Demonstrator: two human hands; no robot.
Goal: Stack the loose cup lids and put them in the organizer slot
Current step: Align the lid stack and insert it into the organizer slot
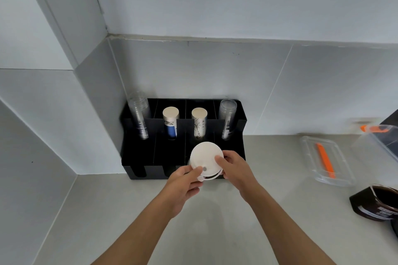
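While both hands pinch the white lid stack just above the organizer's front row, I judge the step is lowering it into the front slot below it. My left hand has its grip closed on the rim at 7 o'clock, my right hand at 3 o'clock. I'd keep the rims flush, hold the stack level and ease it down. Paper cups stand behind at 12, a clear container lies well apart on the worktop.
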